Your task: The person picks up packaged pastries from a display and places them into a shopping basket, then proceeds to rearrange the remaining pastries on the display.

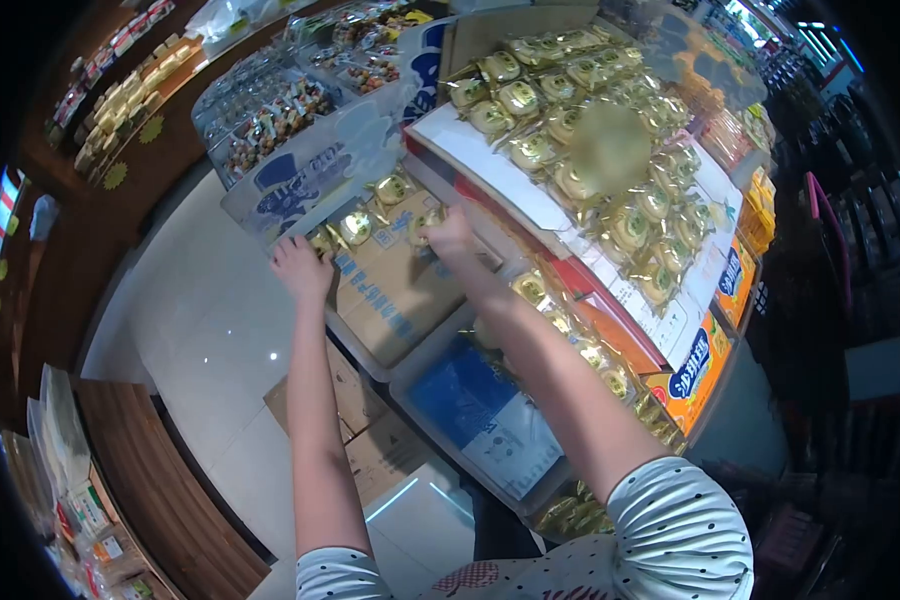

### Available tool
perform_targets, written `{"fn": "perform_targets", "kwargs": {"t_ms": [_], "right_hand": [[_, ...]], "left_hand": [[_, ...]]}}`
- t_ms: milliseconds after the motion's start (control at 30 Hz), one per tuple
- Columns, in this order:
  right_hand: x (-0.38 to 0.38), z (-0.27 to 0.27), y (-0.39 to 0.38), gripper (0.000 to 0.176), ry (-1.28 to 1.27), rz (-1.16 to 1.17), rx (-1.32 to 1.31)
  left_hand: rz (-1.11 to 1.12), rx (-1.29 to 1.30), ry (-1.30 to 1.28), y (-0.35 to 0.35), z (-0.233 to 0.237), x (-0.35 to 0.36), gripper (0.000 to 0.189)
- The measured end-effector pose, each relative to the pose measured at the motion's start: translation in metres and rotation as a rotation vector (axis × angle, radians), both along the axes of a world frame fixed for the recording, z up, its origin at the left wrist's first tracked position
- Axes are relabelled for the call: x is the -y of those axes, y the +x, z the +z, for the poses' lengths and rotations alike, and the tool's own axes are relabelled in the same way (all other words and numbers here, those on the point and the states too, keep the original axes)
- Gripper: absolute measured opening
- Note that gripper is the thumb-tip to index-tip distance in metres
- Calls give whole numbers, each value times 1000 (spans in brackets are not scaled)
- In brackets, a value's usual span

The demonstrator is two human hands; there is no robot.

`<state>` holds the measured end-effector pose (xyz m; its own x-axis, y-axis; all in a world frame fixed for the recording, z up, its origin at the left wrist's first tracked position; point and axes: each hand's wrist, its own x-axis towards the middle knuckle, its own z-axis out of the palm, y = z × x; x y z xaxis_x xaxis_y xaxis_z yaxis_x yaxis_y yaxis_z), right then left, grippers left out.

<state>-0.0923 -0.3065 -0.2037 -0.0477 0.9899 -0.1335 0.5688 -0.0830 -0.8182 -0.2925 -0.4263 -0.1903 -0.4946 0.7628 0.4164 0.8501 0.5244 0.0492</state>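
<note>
A brown cardboard box (pixel 395 290) with blue printing lies flat in a clear-walled bin. Two gold-wrapped pastries, one of them a wrapped pastry (pixel 354 228), rest on its far part. At the box's left edge, my left hand (pixel 303 268) is closed on another gold-wrapped pastry (pixel 322 242). Over the right side of the box, my right hand (pixel 450 232) pinches a gold-wrapped pastry (pixel 425 226). Many similar pastries (pixel 630 228) cover a raised white board to the right.
More wrapped pastries (pixel 590 350) line the bin's right side. A blue and white packet (pixel 485 415) lies nearer me. Candy bins (pixel 290 120) stand at the far left, and an orange carton (pixel 692 372) is at the right. Wooden shelving (pixel 145 470) runs along the left.
</note>
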Motion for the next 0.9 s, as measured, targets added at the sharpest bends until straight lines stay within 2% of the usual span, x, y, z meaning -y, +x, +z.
{"fn": "perform_targets", "kwargs": {"t_ms": [67, 133, 200, 267, 333, 367, 433, 467, 533, 567, 600, 633, 667, 733, 767, 800, 867, 900], "right_hand": [[12, 5, 16, 56, 21, 9, -16], [29, 9, 28, 50, 284, 91, -2], [52, 29, 46, 46, 358, 155, -144], [81, 65, 67, 43, 344, 232, -266], [115, 108, 97, 39, 73, 332, -569], [128, 123, 116, 39, 91, 327, -567], [153, 145, 162, 44, -82, 405, -594], [162, 145, 188, 44, -74, 409, -596], [179, 141, 246, 48, -310, 319, -802], [190, 149, 275, 49, -393, 254, -925], [200, 155, 307, 49, -479, 191, -1042], [206, 155, 339, 43, -474, 207, -1058], [209, 151, 372, 43, -489, 227, -1046], [227, 136, 436, 40, -451, 169, -1190], [236, 141, 464, 39, -426, 137, -1279], [241, 140, 495, 39, -460, 158, -1264], [245, 135, 559, 40, -251, 33, -1186], [243, 131, 593, 40, -224, 9, -1164]], "left_hand": [[-10, 54, 14, -1, -2, -1, 49], [27, 95, 29, -2, 0, 0, 48], [81, 86, 79, 0, 5, 2, 49], [95, 86, 140, 4, 7, 9, 50], [136, 16, 386, 17, 9, 16, 54], [125, 18, 402, 34, 20, 21, 54], [231, 226, 515, 70, 46, 39, 51], [230, 223, 524, 83, 49, 49, 51], [7, 778, 833, 111, 54, 75, 37], [6, 770, 841, 132, 59, 92, 37], [-103, 967, 868, 160, 66, 112, 30], [-213, 1164, 894, 189, 72, 126, 24], [-189, 1159, 909, 221, 81, 139, 24], [-158, 1350, 787, 289, 99, 176, 20], [-137, 1415, 811, 331, 113, 186, 19], [-134, 1490, 785, 366, 121, 196, 17], [-217, 1607, 761, 429, 116, 208, 23], [-178, 1699, 727, 467, 127, 213, 26]]}}
